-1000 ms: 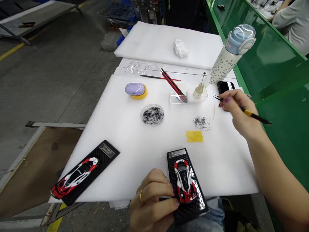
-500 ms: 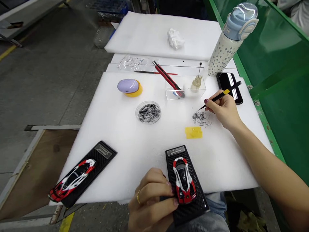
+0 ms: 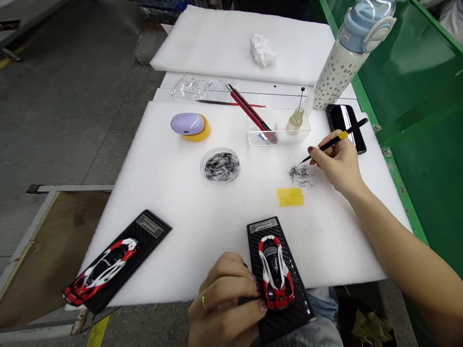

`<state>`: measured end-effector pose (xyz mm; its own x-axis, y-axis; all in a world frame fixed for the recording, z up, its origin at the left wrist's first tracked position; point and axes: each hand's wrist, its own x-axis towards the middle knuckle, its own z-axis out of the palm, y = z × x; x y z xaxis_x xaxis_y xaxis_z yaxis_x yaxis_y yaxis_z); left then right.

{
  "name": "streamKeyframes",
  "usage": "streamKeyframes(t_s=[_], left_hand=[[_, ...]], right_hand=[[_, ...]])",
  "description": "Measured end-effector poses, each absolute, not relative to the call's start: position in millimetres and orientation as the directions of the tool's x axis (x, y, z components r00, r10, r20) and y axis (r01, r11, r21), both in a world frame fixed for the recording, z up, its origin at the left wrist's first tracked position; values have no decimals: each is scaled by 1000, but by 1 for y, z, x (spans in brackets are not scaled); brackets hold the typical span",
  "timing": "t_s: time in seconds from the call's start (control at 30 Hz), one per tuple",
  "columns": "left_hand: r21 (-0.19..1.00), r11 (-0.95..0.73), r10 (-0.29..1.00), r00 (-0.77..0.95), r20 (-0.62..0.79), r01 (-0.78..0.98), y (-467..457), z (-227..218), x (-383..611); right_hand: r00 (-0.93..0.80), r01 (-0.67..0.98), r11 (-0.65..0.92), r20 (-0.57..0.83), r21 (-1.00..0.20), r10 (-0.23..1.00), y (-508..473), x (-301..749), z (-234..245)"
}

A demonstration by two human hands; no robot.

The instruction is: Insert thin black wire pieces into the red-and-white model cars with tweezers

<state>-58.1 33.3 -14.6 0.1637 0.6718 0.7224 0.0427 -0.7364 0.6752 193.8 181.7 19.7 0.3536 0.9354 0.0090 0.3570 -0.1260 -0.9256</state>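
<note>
My left hand (image 3: 227, 301) is closed on the black base of a red and white model car (image 3: 277, 274), at the table's front edge. The base tilts slightly, its nameplate end pointing away from me. Between the fingers of my right hand (image 3: 338, 161) is a pair of black tweezers (image 3: 334, 141) with a yellow band. Their tip meets the upper edge of a loose pile of fine black strands (image 3: 301, 174). Just below the pile lies a piece of yellow tape (image 3: 290, 197). A round clear dish (image 3: 220, 166) of similar black strands sits left of the pile.
A second model car (image 3: 104, 265) on its base lies at the front left. Farther back stand a clear box (image 3: 262, 138) with red-handled tweezers (image 3: 251, 113) and a small bottle (image 3: 295, 119), a purple case (image 3: 188, 124), a phone (image 3: 345, 127) and a dotted water bottle (image 3: 340, 72).
The tweezers' tip has come down slightly to the black strands. The view has shifted a little; my left hand still holds the model car's base.
</note>
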Motion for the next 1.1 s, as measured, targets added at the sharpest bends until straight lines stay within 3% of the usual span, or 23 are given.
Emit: streamKeyframes(t_s=[0.4,0.77,1.0,1.1], left_hand=[[694,-717,692,189,696,69,34,-7,-60],[659,-749,662,151,735,75,37,-9,-57],[630,-769,639,145,755,109,38,-9,-55],[642,-757,653,140,744,119,36,-9,-56]], right_hand=[[353,400,-163,-13,-902,935,184,189,19],[233,209,-1,49,-978,971,178,200,16],[187,58,10,21,-998,982,159,200,29],[131,72,-10,0,-997,991,141,202,24]])
